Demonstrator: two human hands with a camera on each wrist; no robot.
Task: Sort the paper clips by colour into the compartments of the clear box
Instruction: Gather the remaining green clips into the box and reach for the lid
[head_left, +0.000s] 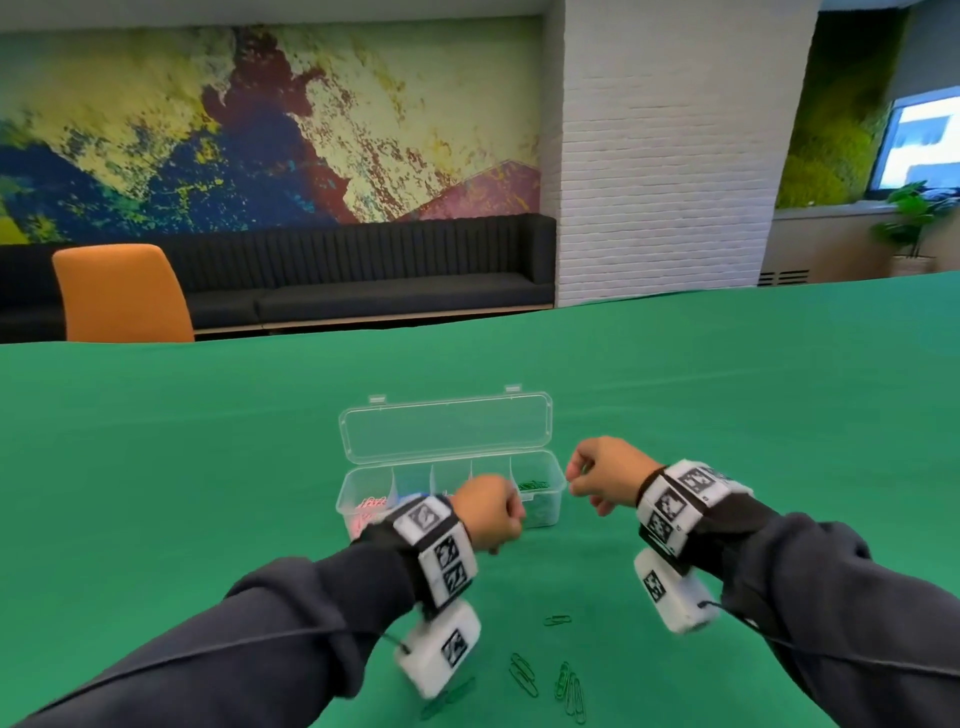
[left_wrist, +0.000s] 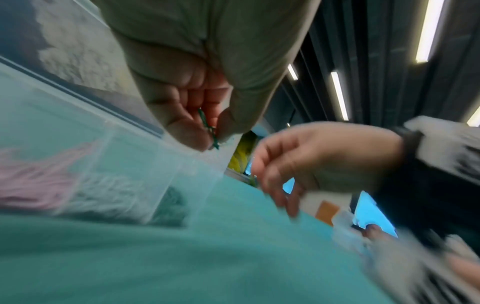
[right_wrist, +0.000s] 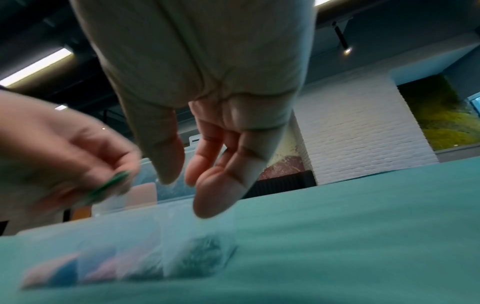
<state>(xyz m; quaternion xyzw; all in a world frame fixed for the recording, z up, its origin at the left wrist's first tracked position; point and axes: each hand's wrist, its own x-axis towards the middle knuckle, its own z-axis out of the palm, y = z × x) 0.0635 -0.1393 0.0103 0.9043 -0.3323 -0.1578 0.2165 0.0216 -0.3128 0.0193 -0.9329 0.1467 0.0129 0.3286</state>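
The clear box (head_left: 551, 512) stands open on the green table with its lid (head_left: 447, 431) tipped back. Pink clips (head_left: 370, 505) fill the leftmost compartment and green clips (head_left: 534, 486) the rightmost. My left hand (head_left: 506, 519) hovers in front of the box's right half, fingers curled round green paper clips (left_wrist: 207, 127); these clips (right_wrist: 114, 185) also show in the right wrist view. My right hand (head_left: 576, 480) hangs just right of the box, with relaxed fingers (right_wrist: 207, 181) that hold nothing. Several loose green clips (head_left: 522, 675) lie on the table near me.
More green clips (head_left: 571, 693) and a single one (head_left: 557, 620) lie between my forearms. An orange chair (head_left: 122, 296) stands at the table's far left edge, with a dark bench (head_left: 363, 275) behind it. Green cloth (head_left: 208, 467) covers the table all round the box.
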